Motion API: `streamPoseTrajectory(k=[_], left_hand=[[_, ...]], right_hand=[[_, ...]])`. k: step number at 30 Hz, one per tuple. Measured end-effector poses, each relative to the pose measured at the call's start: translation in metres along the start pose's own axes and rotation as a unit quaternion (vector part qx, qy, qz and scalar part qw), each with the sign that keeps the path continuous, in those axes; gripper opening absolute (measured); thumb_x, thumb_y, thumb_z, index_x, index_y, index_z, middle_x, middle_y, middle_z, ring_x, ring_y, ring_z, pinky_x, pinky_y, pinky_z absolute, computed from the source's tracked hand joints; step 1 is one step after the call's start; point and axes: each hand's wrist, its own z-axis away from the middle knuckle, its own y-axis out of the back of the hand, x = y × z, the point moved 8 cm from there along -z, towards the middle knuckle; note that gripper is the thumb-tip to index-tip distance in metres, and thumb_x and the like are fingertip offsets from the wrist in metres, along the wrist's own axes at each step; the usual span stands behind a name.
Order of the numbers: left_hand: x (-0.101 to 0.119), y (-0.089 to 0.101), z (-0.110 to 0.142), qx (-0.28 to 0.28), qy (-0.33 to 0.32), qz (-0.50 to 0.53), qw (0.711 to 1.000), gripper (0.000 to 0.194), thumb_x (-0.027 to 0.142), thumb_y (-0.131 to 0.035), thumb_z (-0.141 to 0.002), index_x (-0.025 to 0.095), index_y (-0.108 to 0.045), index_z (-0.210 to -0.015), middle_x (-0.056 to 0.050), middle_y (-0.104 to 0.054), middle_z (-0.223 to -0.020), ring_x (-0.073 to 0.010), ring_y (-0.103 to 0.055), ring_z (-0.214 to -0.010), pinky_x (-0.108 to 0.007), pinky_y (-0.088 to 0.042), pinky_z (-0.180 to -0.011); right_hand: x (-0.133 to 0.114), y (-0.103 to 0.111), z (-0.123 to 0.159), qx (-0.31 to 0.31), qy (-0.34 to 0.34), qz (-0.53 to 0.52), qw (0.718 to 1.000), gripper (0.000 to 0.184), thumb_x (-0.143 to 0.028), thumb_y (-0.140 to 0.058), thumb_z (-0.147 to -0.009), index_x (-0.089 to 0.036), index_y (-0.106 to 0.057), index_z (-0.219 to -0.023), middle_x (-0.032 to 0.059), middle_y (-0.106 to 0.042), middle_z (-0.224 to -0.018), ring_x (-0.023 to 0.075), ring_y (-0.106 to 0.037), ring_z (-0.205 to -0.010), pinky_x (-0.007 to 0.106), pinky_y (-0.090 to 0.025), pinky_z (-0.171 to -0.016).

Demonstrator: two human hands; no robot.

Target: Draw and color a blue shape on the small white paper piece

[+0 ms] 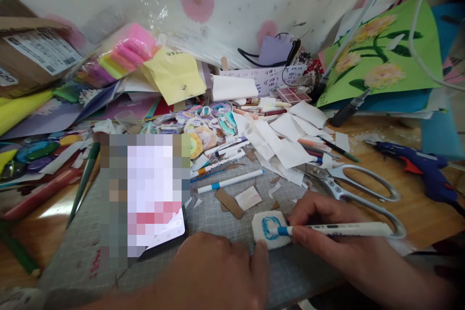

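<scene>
My right hand (319, 225) is closed around a white marker with a blue tip (337, 229), and the tip touches a small white piece (269, 228) that bears a blue outline. My left hand (221, 273) rests on the grey cutting mat (218, 213) with its fingers curled, and one fingertip presses the piece's lower edge. A phone (170, 235) lies on the mat just left of my left hand, its screen blurred out.
Large scissors (348, 186) lie just behind my right hand, and a blue glue gun (421, 167) sits at the right. Several markers (230, 181), paper scraps (283, 145) and stickers crowd the mat's far side. A cardboard box (25, 53), coloured clay (119, 55) and a green flower card (381, 53) stand at the back.
</scene>
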Motion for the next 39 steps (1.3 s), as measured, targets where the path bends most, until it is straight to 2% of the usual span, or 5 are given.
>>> streamPoseTrajectory(k=[5, 11, 25, 29, 39], left_hand=[[0.0011, 0.0003, 0.0013, -0.010, -0.012, 0.011, 1.000, 0.023, 0.011, -0.048, -0.085, 0.012, -0.056, -0.107, -0.010, -0.072, -0.075, -0.0286, -0.067, -0.052, -0.039, -0.053, -0.039], [-0.0009, 0.0018, 0.0019, -0.018, 0.003, 0.004, 1.000, 0.025, 0.011, -0.049, -0.085, 0.010, -0.056, -0.109, -0.011, -0.072, -0.075, -0.0284, -0.067, -0.053, -0.038, -0.053, -0.038], [0.0015, -0.0014, -0.0008, -0.020, -0.015, 0.000, 1.000, 0.031, 0.012, -0.051, -0.084, 0.009, -0.054, -0.115, -0.011, -0.072, -0.075, -0.0273, -0.067, -0.052, -0.035, -0.052, -0.039], [0.0007, 0.0009, 0.0000, -0.003, 0.010, -0.005, 1.000, 0.029, 0.012, -0.052, -0.084, 0.010, -0.055, -0.113, -0.011, -0.072, -0.076, -0.0270, -0.067, -0.054, -0.034, -0.052, -0.042], [0.0019, -0.0030, 0.0026, 0.003, -0.010, -0.019, 1.000, 0.032, 0.012, -0.053, -0.084, 0.008, -0.053, -0.116, -0.011, -0.072, -0.073, -0.0265, -0.067, -0.051, -0.033, -0.051, -0.039]], right_hand=[[-0.0037, -0.0005, -0.0001, -0.006, 0.013, 0.001, 1.000, 0.013, -0.025, -0.057, -0.077, -0.019, -0.058, -0.066, 0.0012, -0.061, -0.061, 0.0160, -0.054, -0.056, 0.025, -0.042, -0.049], [-0.0026, 0.0003, -0.0003, -0.002, 0.008, -0.008, 1.000, 0.013, -0.025, -0.058, -0.076, -0.020, -0.058, -0.065, 0.0012, -0.061, -0.060, 0.0160, -0.054, -0.056, 0.025, -0.042, -0.049], [0.0004, 0.0024, 0.0001, 0.002, 0.001, -0.009, 1.000, 0.014, -0.027, -0.057, -0.076, -0.019, -0.058, -0.065, 0.0029, -0.062, -0.061, 0.0176, -0.055, -0.058, 0.028, -0.043, -0.050], [-0.0022, 0.0016, 0.0002, -0.003, 0.012, -0.012, 1.000, 0.013, -0.026, -0.058, -0.076, -0.019, -0.058, -0.065, 0.0025, -0.062, -0.060, 0.0171, -0.055, -0.056, 0.027, -0.042, -0.049], [0.0015, 0.0056, -0.0017, 0.014, -0.002, 0.004, 1.000, 0.015, -0.029, -0.056, -0.078, -0.019, -0.058, -0.067, 0.0020, -0.062, -0.063, 0.0170, -0.056, -0.059, 0.027, -0.044, -0.052]])
